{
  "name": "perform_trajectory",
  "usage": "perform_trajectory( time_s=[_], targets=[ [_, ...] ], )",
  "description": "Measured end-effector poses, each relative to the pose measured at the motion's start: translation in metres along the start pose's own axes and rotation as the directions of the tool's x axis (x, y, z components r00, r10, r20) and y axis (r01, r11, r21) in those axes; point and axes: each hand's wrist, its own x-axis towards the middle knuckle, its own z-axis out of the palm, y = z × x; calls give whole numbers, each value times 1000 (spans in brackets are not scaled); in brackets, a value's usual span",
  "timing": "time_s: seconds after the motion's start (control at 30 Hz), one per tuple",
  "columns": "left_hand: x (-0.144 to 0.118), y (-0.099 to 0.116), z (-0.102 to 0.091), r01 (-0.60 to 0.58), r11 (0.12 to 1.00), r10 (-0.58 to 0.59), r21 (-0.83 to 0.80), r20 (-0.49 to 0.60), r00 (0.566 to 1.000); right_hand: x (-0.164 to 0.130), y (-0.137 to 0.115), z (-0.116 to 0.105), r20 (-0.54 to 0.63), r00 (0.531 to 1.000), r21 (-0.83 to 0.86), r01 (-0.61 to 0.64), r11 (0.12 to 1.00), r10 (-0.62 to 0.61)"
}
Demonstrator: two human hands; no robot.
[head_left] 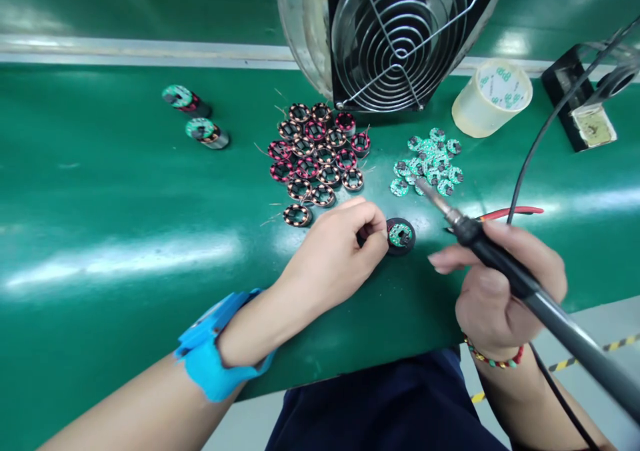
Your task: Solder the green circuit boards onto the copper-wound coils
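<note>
My left hand [345,251] is closed in a pinch beside a small round black holder [411,246] with a green circuit board [401,234] on top. Something dark and reddish shows between the fingers, mostly hidden by them. My right hand [505,284] grips a soldering iron [520,271], its metal tip pointing up and left, in front of a pile of small round green circuit boards [435,158]. Beyond my left hand, several ring-shaped copper-wound motor coils [325,156] stand grouped, some with loose wire ends.
A fan [400,51] with a wire guard stands at the back. To its right are a tape roll [477,104] and a black soldering stand [575,104]. A red-handled tool [520,210] lies behind my right hand. Two board-topped cylinders [215,138] stand far left.
</note>
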Motion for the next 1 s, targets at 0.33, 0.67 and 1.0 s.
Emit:
perform_trajectory(
  time_s=[0.33,0.67,1.0],
  targets=[
    [0,-3,-1,-40,999,40,-17,16,999,11,8,24,258,965,-367,148,918,-52],
    [0,-11,6,-258,959,237,116,165,957,8,7,18,224,971,-115,108,987,-80],
    [11,-17,6,-322,940,307,109,133,942,8,16,9,260,957,-28,-127,992,130]
  ],
)
